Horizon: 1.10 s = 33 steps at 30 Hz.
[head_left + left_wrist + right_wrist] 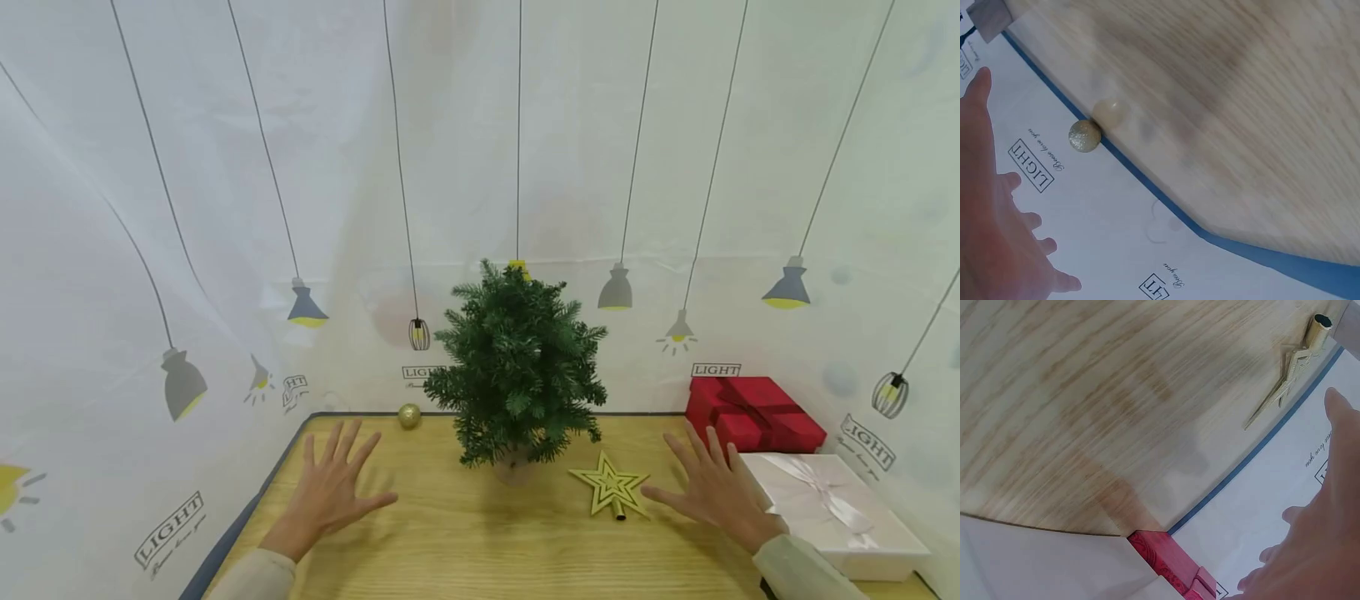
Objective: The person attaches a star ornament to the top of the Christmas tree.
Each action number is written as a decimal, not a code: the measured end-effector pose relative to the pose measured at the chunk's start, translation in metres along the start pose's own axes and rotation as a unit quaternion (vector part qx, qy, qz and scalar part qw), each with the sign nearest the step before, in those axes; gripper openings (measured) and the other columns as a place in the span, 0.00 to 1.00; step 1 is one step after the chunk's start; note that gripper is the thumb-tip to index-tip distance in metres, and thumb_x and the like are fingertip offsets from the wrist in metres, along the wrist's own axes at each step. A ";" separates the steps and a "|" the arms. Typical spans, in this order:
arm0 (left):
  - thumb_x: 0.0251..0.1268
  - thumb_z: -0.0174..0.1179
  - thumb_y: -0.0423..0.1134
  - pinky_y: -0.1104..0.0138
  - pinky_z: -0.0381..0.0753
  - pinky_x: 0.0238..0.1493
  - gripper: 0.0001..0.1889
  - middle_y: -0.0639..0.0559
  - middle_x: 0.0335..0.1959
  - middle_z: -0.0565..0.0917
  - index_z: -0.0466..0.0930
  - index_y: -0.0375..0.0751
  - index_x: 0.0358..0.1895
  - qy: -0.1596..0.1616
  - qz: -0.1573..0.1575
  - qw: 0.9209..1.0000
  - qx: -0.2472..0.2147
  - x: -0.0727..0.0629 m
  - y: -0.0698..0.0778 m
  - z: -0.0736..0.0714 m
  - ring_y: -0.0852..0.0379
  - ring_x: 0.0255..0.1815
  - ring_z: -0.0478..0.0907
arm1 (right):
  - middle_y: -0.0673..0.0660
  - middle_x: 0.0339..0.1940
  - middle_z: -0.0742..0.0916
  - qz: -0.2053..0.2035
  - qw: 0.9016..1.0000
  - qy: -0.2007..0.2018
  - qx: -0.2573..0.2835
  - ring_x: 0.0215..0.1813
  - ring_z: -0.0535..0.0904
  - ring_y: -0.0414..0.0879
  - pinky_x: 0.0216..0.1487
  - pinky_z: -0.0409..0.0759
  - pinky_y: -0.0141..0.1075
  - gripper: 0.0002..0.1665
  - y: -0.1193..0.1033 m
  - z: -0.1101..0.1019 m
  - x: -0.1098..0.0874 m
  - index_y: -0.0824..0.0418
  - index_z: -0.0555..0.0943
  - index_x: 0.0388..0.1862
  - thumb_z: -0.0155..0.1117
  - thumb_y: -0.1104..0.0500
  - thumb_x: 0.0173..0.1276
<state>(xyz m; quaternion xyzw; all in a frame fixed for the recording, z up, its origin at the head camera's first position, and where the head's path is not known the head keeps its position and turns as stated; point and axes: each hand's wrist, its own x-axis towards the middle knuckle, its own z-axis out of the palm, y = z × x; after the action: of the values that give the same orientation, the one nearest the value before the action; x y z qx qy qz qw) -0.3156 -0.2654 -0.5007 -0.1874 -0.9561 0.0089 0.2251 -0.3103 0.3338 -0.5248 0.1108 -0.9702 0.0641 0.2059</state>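
Observation:
A small green artificial Christmas tree (521,367) stands upright near the back of the wooden table (450,550), its base partly hidden by the lower branches. To its left my left hand (330,487) hovers over the table with fingers spread, holding nothing. Beyond that hand, a gold ball ornament (409,416) sits at the back edge; the left wrist view shows the same ball (1085,135). My right hand (712,483), fingers spread too, holds nothing. Just left of its thumb lies a gold star tree topper (611,483) with a tube at its bottom, seen edge-on in the right wrist view.
A red gift box (753,414) with a dark ribbon stands at the back right. In front of it is a white gift box (832,504) with a white bow, partly behind my right hand. A white curtain (465,167) printed with lamps hangs around the table.

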 end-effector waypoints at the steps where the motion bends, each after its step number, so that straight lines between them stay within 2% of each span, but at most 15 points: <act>1: 0.56 0.56 0.82 0.23 0.51 0.70 0.53 0.38 0.82 0.59 0.68 0.50 0.79 0.001 0.000 1.000 0.000 0.001 -0.001 -0.001 0.32 0.81 0.56 | 0.73 0.79 0.66 -0.001 1.000 0.001 -0.001 0.76 0.56 0.81 0.71 0.54 0.75 0.62 0.000 0.000 0.000 0.62 0.74 0.74 0.69 0.21 0.53; 12: 0.57 0.57 0.81 0.25 0.50 0.72 0.53 0.38 0.82 0.59 0.65 0.52 0.81 0.006 0.003 1.000 0.004 0.015 -0.002 -0.017 0.32 0.80 0.57 | 0.72 0.79 0.67 -0.014 1.000 0.010 -0.025 0.75 0.61 0.81 0.69 0.60 0.75 0.62 0.003 0.004 -0.003 0.61 0.75 0.74 0.67 0.20 0.53; 18: 0.57 0.56 0.82 0.26 0.54 0.72 0.54 0.39 0.83 0.58 0.65 0.52 0.81 0.009 0.007 1.000 0.016 0.027 -0.002 -0.028 0.32 0.80 0.59 | 0.69 0.82 0.63 -0.029 0.999 0.041 -0.005 0.72 0.62 0.83 0.67 0.60 0.78 0.59 0.004 0.010 -0.007 0.61 0.75 0.74 0.70 0.23 0.54; 22: 0.58 0.56 0.81 0.25 0.55 0.70 0.53 0.39 0.83 0.59 0.66 0.51 0.80 0.013 0.007 1.000 0.016 0.035 0.000 -0.039 0.32 0.79 0.60 | 0.71 0.80 0.64 -0.041 0.998 0.057 0.000 0.71 0.64 0.83 0.64 0.61 0.79 0.58 0.005 0.014 -0.009 0.61 0.76 0.73 0.72 0.24 0.54; 28: 0.58 0.54 0.82 0.28 0.57 0.71 0.54 0.40 0.84 0.57 0.62 0.54 0.82 0.014 0.014 0.999 0.028 0.047 0.002 -0.051 0.34 0.80 0.59 | 0.74 0.77 0.67 -0.044 0.998 0.051 -0.010 0.70 0.66 0.81 0.64 0.63 0.78 0.59 0.005 0.014 -0.012 0.62 0.76 0.72 0.70 0.22 0.54; 33: 0.58 0.55 0.82 0.27 0.56 0.72 0.54 0.40 0.84 0.56 0.60 0.54 0.83 0.009 0.018 0.999 0.029 0.054 0.004 -0.060 0.34 0.80 0.58 | 0.74 0.77 0.68 -0.041 0.999 0.030 -0.018 0.70 0.67 0.81 0.63 0.63 0.78 0.59 0.002 0.011 -0.014 0.61 0.75 0.73 0.68 0.21 0.56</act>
<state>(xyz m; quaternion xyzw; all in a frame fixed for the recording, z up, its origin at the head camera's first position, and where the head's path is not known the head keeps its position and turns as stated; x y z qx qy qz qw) -0.3327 -0.2461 -0.4243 -0.1984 -0.9497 0.0386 0.2391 -0.3022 0.3362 -0.5403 0.1446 -0.9591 0.0412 0.2398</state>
